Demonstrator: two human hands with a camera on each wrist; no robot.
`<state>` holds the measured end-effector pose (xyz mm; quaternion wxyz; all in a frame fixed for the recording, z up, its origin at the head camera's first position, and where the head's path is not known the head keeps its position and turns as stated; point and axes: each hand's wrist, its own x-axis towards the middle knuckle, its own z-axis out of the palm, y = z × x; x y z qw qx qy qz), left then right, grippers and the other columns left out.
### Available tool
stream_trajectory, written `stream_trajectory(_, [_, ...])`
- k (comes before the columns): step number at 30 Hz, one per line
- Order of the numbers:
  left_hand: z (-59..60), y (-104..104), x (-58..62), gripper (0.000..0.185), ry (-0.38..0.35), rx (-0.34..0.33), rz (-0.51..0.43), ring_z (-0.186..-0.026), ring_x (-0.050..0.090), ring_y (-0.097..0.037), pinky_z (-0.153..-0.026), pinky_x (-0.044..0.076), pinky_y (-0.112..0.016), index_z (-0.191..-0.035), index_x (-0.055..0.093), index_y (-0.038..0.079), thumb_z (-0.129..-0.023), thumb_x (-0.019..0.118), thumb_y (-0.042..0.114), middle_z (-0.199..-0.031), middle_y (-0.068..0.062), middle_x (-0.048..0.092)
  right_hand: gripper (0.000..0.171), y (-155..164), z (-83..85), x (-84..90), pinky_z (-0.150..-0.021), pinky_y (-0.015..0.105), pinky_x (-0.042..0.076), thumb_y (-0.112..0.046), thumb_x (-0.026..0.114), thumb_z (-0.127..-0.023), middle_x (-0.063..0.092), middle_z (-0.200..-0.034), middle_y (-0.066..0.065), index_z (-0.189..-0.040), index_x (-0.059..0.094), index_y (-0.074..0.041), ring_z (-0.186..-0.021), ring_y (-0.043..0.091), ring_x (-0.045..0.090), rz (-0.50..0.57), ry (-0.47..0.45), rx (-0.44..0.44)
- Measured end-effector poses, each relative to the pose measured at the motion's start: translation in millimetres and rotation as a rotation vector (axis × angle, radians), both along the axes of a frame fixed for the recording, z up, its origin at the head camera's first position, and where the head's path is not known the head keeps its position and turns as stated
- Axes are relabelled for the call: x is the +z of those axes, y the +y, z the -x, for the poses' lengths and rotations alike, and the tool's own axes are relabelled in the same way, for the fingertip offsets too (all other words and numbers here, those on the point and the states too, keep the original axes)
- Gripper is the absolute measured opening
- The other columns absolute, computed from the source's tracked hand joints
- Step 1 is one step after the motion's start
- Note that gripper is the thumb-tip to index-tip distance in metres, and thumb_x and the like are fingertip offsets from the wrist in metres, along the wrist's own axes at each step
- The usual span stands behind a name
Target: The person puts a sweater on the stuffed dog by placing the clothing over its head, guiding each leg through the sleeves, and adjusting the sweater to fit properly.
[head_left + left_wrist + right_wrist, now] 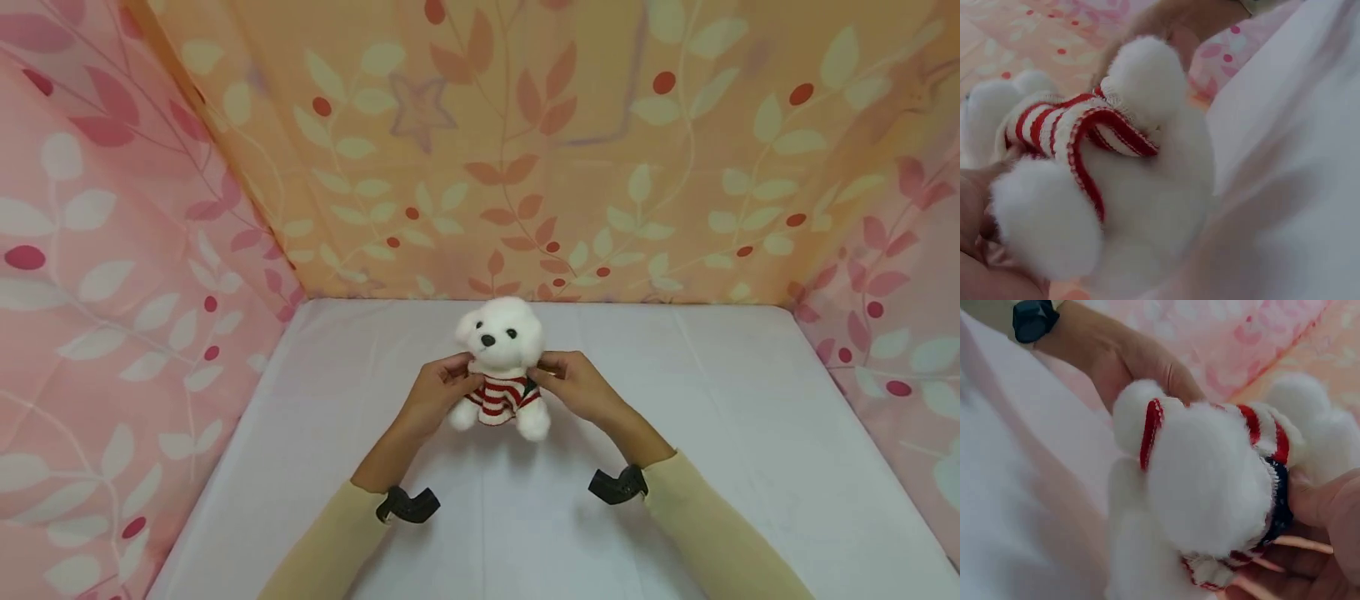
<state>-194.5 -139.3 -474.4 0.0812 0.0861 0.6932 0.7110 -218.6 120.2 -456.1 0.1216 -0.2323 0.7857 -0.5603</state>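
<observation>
A white plush dog [501,367] in a red-and-white striped sweater [500,397] sits upright on the white table [675,467], facing me. My left hand [442,385] pinches the sweater at the toy's shoulder on the left side. My right hand [567,382] pinches it at the other shoulder. The left wrist view shows the plush dog [1147,187] from below, with its striped sweater [1079,128] riding up and my fingers [979,212] at its paw. In the right wrist view the plush dog [1210,487] fills the middle, with my right fingers [1322,506] at the sweater's dark trim [1280,500].
Cloth walls printed with leaves enclose the table: pink on the left [112,292] and right [892,333], orange at the back [525,150]. Black wrist mounts [408,504] [617,485] sit on both beige sleeves.
</observation>
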Motion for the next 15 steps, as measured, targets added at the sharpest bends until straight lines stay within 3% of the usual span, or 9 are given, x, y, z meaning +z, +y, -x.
stream_trajectory(2, [7.2,8.0,-0.2,0.043,0.055,0.03,0.009,-0.109,0.068,-0.018,-0.089,0.055,-0.028,-0.131,0.064,-0.005,-0.09,0.074,0.0,-0.122,-0.018,0.07,0.027,5.8,4.7,-0.2,-0.096,0.046,0.053,-0.011,0.065,-0.1,0.071,-0.12,0.013,-0.124,0.071,-0.001,-0.115,0.024,0.065,-0.002,0.104,-0.036])
stream_trajectory(5, [18.0,19.9,-6.7,0.045,0.099,0.062,0.02,-0.108,0.069,-0.019,-0.088,0.055,-0.028,-0.126,0.067,-0.005,-0.083,0.078,-0.006,-0.119,-0.018,0.071,0.02,13.7,8.0,1.3,-0.09,0.037,0.055,0.001,0.065,-0.097,0.073,-0.113,0.015,-0.115,0.073,0.003,-0.105,0.017,0.066,0.032,0.18,-0.101])
stream_trajectory(8, [23.5,27.9,-17.1,0.048,0.123,0.035,0.047,-0.107,0.069,-0.022,-0.087,0.056,-0.03,-0.127,0.067,-0.003,-0.08,0.08,-0.008,-0.118,-0.017,0.072,0.013,21.7,6.9,-0.1,-0.081,0.027,0.052,0.009,0.064,-0.093,0.074,-0.099,0.015,-0.102,0.073,0.008,-0.089,0.008,0.062,0.046,0.213,-0.126])
stream_trajectory(11, [19.2,29.3,-23.2,0.053,0.15,0.006,0.099,-0.109,0.068,-0.023,-0.09,0.056,-0.032,-0.13,0.066,0.002,-0.08,0.08,-0.007,-0.12,-0.014,0.071,0.013,27.4,4.5,-11.2,-0.079,0.022,0.05,0.01,0.063,-0.092,0.074,-0.098,0.012,-0.101,0.074,0.008,-0.087,0.003,0.06,0.042,0.201,-0.114])
stream_trajectory(15, [6.1,26.7,-21.9,0.061,0.21,-0.021,0.18,-0.119,0.064,-0.023,-0.097,0.053,-0.033,-0.135,0.064,0.007,-0.079,0.082,-0.005,-0.129,-0.009,0.068,0.023,33.2,1.3,-32.3,-0.09,0.024,0.052,0.005,0.067,-0.093,0.071,-0.121,0.011,-0.114,0.075,0.001,-0.111,0.007,0.062,0.037,0.19,-0.098])
